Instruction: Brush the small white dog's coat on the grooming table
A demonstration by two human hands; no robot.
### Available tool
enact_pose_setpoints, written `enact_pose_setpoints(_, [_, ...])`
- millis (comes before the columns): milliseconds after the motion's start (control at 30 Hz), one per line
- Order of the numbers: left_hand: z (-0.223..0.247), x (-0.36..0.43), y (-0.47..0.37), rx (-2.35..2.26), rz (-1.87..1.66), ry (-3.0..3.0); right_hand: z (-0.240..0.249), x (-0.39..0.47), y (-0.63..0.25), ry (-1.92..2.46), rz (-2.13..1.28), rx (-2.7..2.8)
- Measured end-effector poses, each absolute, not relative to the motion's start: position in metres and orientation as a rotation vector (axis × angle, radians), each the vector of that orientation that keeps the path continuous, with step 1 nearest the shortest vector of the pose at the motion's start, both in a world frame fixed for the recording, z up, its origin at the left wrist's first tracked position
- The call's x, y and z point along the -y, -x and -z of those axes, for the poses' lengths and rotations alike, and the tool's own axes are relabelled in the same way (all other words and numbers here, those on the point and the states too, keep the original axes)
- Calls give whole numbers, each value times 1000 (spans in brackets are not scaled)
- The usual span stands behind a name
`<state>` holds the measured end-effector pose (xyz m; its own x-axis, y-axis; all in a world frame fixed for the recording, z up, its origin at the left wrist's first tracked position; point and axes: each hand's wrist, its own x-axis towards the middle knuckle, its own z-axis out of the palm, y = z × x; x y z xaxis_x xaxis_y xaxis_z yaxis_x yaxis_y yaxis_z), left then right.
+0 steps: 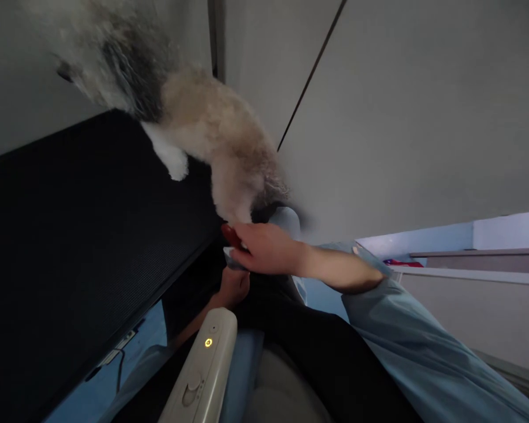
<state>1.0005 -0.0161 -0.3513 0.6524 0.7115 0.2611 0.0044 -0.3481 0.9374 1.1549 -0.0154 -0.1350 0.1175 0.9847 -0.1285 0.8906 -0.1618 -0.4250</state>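
Observation:
A fluffy dog [203,111] with tan, white and dark grey fur stands on a black ridged tabletop [70,223]; its head end blurs toward the upper left. My right hand [268,249] is closed at the dog's hind leg, with a small glossy red object [231,235] at its fingertips. Below it my left hand [234,286] is curled up close, partly hidden. Between the two hands shows a small pale grey piece [233,258], whose kind I cannot make out. Whether the red and grey parts belong together is unclear.
A white device [203,364] with a lit yellow power symbol and a slider rises from the bottom, near my body. Grey wall panels [401,106] stand behind the dog. At the right is a low white-edged partition [476,311]. A cable [120,370] hangs below the tabletop edge.

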Motion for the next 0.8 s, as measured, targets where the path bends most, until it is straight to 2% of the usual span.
enact_pose_setpoints(133, [345,15,-999,-576,-853,-1882,142,22,-1164,2124,-299,1619])
enact_pose_setpoints(267, [333,17,-995,-623,-848,-1758,157,25,-1178,1935,-480,1655])
enact_pose_setpoints(367, [328,24,-995,-715,-985,-1553,174,26,-1186,1883,-316,1354])
enact_pose_setpoints(533, [323,25,-998,-646,-1161,-1293,202,23,-1187,1599,-534,1427])
enact_pose_setpoints(633, [313,12,-991,-527,-1046,-1049,211,20,-1183,1556,-331,1222])
enact_pose_setpoints(800, [294,-9,-968,-447,-728,-764,219,17,-1174,1398,-515,1412])
